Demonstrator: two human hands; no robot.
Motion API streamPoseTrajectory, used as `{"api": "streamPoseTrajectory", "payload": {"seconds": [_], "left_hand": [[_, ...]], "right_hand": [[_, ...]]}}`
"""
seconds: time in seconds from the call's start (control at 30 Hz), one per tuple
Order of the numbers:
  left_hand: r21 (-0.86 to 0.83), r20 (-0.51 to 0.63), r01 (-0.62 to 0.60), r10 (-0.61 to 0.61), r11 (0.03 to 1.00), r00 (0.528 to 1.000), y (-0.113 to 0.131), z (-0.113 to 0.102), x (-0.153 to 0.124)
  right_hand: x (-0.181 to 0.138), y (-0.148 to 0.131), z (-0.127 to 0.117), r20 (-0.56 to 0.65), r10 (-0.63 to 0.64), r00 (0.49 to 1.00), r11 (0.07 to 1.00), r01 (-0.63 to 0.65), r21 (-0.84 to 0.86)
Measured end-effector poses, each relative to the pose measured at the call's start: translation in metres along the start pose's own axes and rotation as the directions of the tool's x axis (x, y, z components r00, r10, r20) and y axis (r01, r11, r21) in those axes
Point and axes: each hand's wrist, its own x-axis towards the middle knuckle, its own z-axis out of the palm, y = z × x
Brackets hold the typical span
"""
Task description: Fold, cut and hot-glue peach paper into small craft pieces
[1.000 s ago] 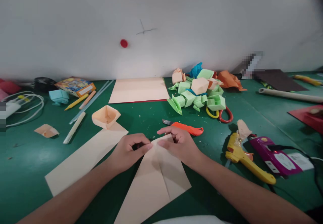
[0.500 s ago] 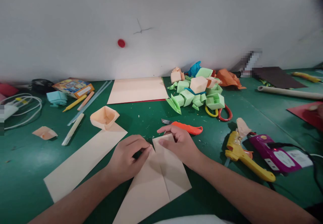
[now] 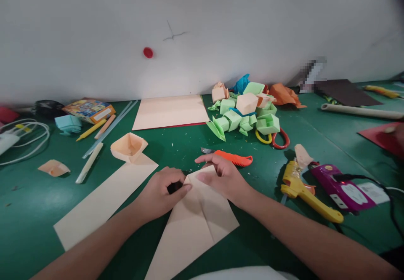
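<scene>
A folded sheet of peach paper [image 3: 192, 233] lies on the green table before me, a crease running down it. My left hand [image 3: 166, 193] pinches its upper left edge between thumb and fingers. On the upper right part, my right hand [image 3: 225, 179] grips the sheet, thumb on top and fingers behind the far edge. Just beyond that hand lies an orange utility knife [image 3: 235, 158], its blade showing. Left of my left hand rests a peach paper strip [image 3: 104, 204], with a small folded paper box [image 3: 128, 146] at its far end.
Several folded paper pieces [image 3: 233, 120] are heaped at the back, beside scissors handles [image 3: 280, 138]. A yellow glue gun [image 3: 303, 191] and a purple power strip [image 3: 344, 187] with cables sit at right. Another person's hand [image 3: 399, 133] touches red paper [image 3: 378, 137]. Peach sheets [image 3: 170, 111] lie against the wall.
The two upper flaps of the sheet, apart before, now meet near its top. My left thumb has come to lie over the paper there. The view has shifted slightly.
</scene>
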Motion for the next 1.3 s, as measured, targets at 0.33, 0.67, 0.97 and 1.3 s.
{"api": "streamPoseTrajectory", "payload": {"seconds": [0.33,0.67,0.97,1.3], "left_hand": [[-0.062,0.022,0.084,-0.083,0.995,0.996,0.0002,-0.0033,0.0018],[-0.144,0.025,0.099,-0.096,0.985,0.995,-0.0034,-0.0052,0.001],[-0.208,0.0,0.139,-0.142,0.968,0.99,-0.0066,-0.0038,0.0003],[-0.186,0.038,0.105,-0.099,0.977,0.994,-0.0016,-0.0068,0.0021]], "right_hand": [[-0.0005,0.0043,-0.0039,0.058,0.069,0.996,0.997,-0.071,0.029],[-0.0005,0.002,-0.0014,0.027,0.102,0.994,0.99,-0.104,0.093],[0.0,0.0032,-0.0019,0.02,0.092,0.996,0.994,-0.093,0.058],[-0.0004,0.0017,-0.0026,0.026,0.131,0.991,0.991,-0.13,-0.018]]}}
